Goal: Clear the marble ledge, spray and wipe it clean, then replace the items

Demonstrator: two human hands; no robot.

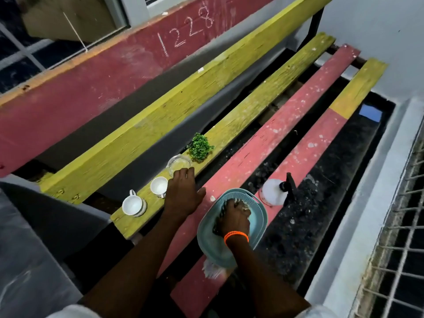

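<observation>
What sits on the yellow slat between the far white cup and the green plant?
A clear glass dish, beside the plant. The left hand reaches over the slat between the cup and the dish, head view.

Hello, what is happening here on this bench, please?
A person is working at a painted wooden bench. The left hand rests on the yellow slat beside a glass dish, with two white cups and a small green plant lined up there. The right hand reaches into a light blue basket, next to a spray bottle. The dark marble ledge lies beyond.
</observation>
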